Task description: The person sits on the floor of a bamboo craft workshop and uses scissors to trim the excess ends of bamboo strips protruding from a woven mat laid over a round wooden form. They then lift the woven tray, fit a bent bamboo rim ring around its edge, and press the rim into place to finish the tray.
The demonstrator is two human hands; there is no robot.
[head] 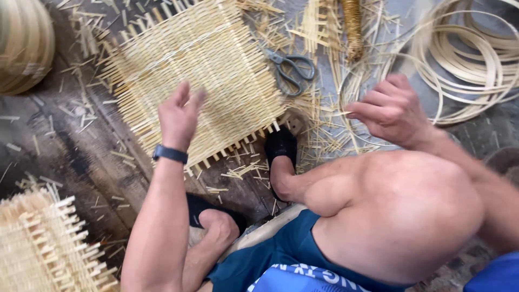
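Observation:
A square woven bamboo mat (200,70) lies on the dark floor in front of me, with slat ends sticking out all round. My left hand (178,116) hovers over its near left part, fingers apart and empty, a dark watch on the wrist. My right hand (390,111) is raised to the right of the mat, fingers pinched on a thin bamboo strip (357,116) that curves off into loose loops. My foot in a black sandal (281,146) presses on the mat's near corner.
Grey scissors (294,70) lie just beyond the mat's right edge. Coils of bamboo strip (470,54) lie at the far right. Another woven piece (43,249) sits at the lower left, a rounded basket (21,43) at the upper left. Cut scraps litter the floor.

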